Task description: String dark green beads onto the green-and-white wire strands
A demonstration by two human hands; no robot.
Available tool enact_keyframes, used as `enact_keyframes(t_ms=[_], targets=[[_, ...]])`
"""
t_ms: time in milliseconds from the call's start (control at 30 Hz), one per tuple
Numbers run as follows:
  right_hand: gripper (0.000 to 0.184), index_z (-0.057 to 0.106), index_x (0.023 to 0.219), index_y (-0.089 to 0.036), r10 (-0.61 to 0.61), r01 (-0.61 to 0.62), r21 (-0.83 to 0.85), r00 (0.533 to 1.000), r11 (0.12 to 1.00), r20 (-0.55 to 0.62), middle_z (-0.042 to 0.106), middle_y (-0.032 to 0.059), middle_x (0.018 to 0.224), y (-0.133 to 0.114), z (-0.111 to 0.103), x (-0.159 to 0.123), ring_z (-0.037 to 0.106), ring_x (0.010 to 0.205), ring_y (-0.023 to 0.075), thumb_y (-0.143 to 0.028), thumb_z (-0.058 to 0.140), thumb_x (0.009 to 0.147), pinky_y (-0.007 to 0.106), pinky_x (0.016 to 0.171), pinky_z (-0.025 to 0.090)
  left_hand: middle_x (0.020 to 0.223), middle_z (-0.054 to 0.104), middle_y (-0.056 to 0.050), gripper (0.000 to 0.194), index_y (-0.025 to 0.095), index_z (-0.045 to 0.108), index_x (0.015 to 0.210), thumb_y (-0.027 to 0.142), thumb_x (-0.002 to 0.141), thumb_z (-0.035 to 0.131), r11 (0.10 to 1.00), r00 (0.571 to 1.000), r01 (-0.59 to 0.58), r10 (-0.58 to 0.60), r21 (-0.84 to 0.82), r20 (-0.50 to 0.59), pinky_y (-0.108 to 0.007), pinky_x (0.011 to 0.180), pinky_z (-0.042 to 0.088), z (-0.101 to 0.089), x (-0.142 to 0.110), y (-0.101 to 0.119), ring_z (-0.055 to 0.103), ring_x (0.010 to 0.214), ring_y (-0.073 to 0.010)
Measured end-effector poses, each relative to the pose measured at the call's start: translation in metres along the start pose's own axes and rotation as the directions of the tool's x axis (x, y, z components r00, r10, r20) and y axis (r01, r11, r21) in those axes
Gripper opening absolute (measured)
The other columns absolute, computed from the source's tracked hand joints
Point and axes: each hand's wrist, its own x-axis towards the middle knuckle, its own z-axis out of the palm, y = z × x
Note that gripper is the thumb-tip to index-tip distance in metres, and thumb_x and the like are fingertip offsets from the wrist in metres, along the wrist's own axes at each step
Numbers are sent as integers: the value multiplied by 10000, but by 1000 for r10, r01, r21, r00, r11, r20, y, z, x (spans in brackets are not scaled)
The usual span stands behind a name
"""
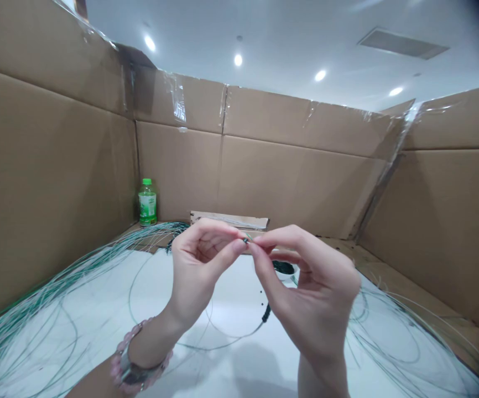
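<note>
2 loose masses of green-white wire strands (pixel 36 298) sprawl across the bench (pixel 231 293), left and right. Between them, the left hand (pixel 200 260) and right hand (pixel 312 276) each close their grip on a tiny dark bead (pixel 245 240), held up in mid-air. Fine pinching appears to be the step in hand; it calls for steady fingertips.

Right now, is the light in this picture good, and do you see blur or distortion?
In the head view, ceiling lamps give even light, with soft shadows on the table; the left hand and right hand look sharp; the cardboard walls bend from lens distortion; the top right corner goes dark.
</note>
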Motion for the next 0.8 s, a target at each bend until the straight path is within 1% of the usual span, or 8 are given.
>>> enact_keyframes(t_ms=[133, 267, 367, 633, 800], targets=[[162, 631, 780, -183, 33, -33, -18, 999, 999, 34, 649, -32, 701, -1, 0, 2, 597, 623, 79, -26, 624, 738, 181, 569, 560, 739, 723, 54, 170, 218, 644, 788, 66, 742, 703, 997, 997, -64, 65, 31, -32, -97, 644, 558, 1, 1, 1, 683, 674, -47], [155, 655, 848, -179, 37, -37, -6, 998, 999, 43, 671, -30, 729, -1, 0, 3, 612, 637, 71, -54, 639, 756, 155, 574, 565, 756, 725, 47, 173, 205, 590, 777, 70, 750, 695, 986, 990, -133, 136, 102, -27, -121, 625, 564, 0, 1, 2, 685, 680, -59], [130, 647, 796, -174, 37, -37, -13, 998, 999, 49, 668, -38, 711, -2, -1, 4, 602, 628, 58, -50, 632, 762, 138, 579, 553, 741, 719, 38, 191, 193, 555, 741, 75, 741, 705, 964, 981, -181, 190, 193, -33, -128, 605, 556, -1, 1, 3, 687, 677, -69], [120, 592, 741, -175, 21, -16, -109, 998, 994, 51, 615, -51, 662, -2, 1, 3, 565, 594, 55, -56, 599, 755, 150, 558, 542, 748, 722, 27, 257, 186, 487, 723, 60, 727, 711, 950, 980, -181, 195, 255, -33, -151, 582, 548, 0, 0, 5, 691, 669, -84], [126, 593, 729, -175, 21, -15, -117, 999, 993, 49, 601, -49, 640, -2, 0, 2, 545, 572, 54, -50, 587, 746, 149, 554, 553, 733, 719, 27, 271, 188, 479, 702, 57, 713, 716, 938, 978, -189, 208, 290, -35, -164, 578, 553, 0, -1, 5, 694, 673, -96]])
